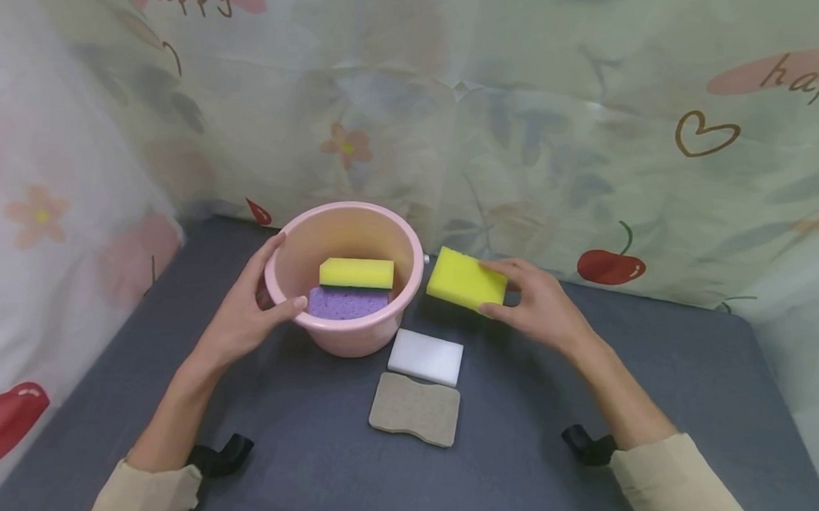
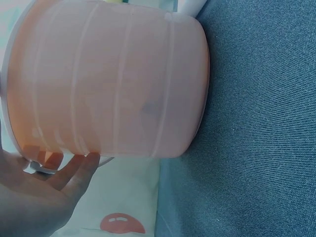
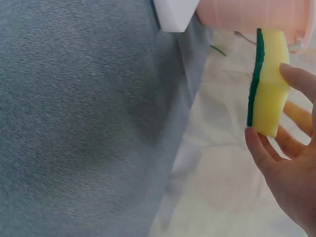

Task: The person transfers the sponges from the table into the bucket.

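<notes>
Sleeved forearms enter from the lower edge of the head view, and the description proceeds from the fingers outward. At the right hand (image 1: 539,305), the fingers (image 3: 261,145) and thumb are closed as a pinch on the yellow sponge (image 1: 467,279), which is held clear of the bench (image 1: 537,478) just right of the pink basin (image 1: 370,342). A thin green scouring layer (image 3: 254,79) is seen along one face in the right wrist view. The sponge is judged light, soft and compressible, with little risk of slipping; it is best taken across its short edges, as it is now, with only light pressure so that the foam is not crushed.

At the left hand (image 1: 250,309), the fingers are curled round the basin rim, thumb over the near lip. The basin is judged rigid, smooth plastic.

Inside the basin a second yellow sponge (image 1: 356,272) is seen resting on a purple sponge (image 1: 347,303). A white sponge (image 1: 426,357) and a grey scouring pad (image 1: 415,409) lie on the bench in front of the basin.
</notes>
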Demonstrator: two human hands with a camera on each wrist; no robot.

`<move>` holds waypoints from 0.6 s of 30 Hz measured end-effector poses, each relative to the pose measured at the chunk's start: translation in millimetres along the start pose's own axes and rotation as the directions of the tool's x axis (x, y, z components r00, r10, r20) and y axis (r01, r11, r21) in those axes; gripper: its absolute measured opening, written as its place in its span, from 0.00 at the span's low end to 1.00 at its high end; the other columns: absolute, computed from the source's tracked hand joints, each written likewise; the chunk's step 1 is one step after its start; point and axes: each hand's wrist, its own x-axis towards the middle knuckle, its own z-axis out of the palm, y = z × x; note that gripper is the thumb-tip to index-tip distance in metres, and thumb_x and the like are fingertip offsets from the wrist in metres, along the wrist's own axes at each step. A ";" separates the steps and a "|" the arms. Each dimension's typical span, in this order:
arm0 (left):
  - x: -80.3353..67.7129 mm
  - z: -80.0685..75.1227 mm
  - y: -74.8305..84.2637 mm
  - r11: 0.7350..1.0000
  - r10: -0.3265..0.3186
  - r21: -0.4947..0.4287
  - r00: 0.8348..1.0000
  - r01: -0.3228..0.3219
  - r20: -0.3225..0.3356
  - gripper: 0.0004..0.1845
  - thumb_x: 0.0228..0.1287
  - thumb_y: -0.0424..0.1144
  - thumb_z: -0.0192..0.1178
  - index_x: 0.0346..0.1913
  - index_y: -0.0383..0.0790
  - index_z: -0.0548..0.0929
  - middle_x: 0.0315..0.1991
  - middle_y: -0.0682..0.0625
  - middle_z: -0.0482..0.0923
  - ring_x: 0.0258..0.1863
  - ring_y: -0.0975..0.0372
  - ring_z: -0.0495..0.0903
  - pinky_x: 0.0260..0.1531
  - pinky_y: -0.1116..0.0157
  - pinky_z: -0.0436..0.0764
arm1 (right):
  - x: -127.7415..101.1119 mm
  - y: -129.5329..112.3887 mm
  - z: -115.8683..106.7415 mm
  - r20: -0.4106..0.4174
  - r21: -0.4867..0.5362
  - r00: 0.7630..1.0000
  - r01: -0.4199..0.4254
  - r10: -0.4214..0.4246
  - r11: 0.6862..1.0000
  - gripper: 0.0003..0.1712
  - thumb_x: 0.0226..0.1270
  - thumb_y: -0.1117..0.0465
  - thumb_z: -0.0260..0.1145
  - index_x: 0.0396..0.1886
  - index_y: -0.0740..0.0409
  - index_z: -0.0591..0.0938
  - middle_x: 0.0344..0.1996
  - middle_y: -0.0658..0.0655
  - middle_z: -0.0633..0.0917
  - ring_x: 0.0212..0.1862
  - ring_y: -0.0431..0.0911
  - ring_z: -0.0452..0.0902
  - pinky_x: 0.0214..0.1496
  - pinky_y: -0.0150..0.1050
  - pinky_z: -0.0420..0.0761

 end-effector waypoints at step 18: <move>1.1 0.9 0.1 1.000 0.014 0.013 1.000 -0.014 -0.015 0.50 0.62 0.33 0.68 0.80 0.55 0.49 0.77 0.48 0.49 0.67 0.49 0.64 0.48 0.78 0.76 | -4.6 -21.0 -33.5 -0.086 0.029 0.995 0.046 -0.044 0.999 0.38 0.57 0.57 0.78 0.68 0.53 0.76 0.62 0.57 0.76 0.58 0.52 0.73 0.58 0.53 0.78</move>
